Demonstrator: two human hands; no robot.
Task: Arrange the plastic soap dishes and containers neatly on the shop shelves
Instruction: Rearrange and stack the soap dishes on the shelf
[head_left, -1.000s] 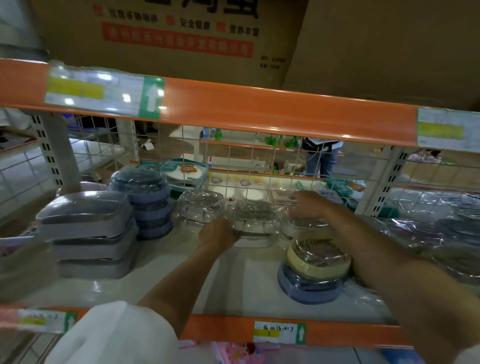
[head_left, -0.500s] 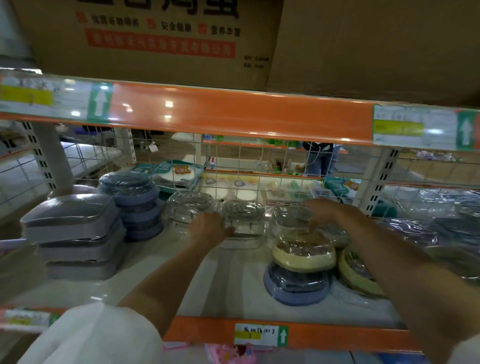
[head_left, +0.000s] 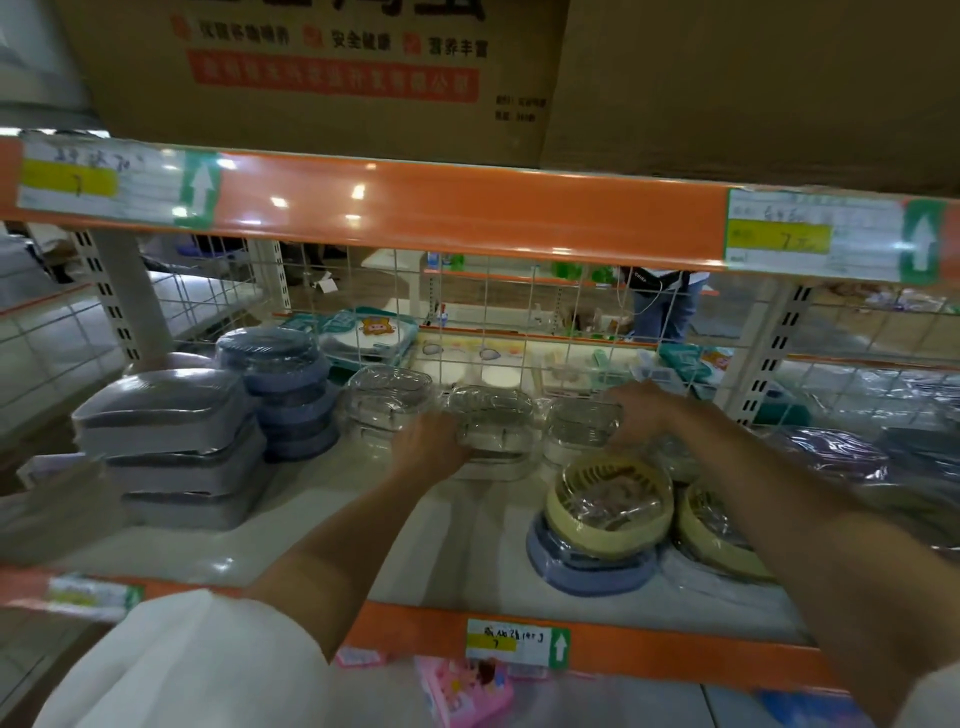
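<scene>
Three stacks of clear wrapped soap dishes stand in a row at the back of the white shelf (head_left: 311, 530). My left hand (head_left: 426, 447) grips the near left side of the middle clear stack (head_left: 493, 421). My right hand (head_left: 641, 410) rests on the top right of the right clear stack (head_left: 576, 426); its fingers look curled, and I cannot tell if they grip. The left clear stack (head_left: 387, 400) stands untouched. In front, a yellow round dish (head_left: 610, 501) lies tilted on a blue one (head_left: 582, 569).
Grey rectangular boxes (head_left: 166, 441) are stacked at the left, with blue oval dishes (head_left: 285, 384) behind them. More wrapped dishes (head_left: 722, 530) crowd the right. A wire grid (head_left: 498, 322) closes the back. The orange upper shelf rail (head_left: 467, 208) hangs low overhead, cardboard boxes above it.
My right hand has drawn back and left from the back of the shelf onto the right clear stack. My left hand stays on the middle clear stack.
</scene>
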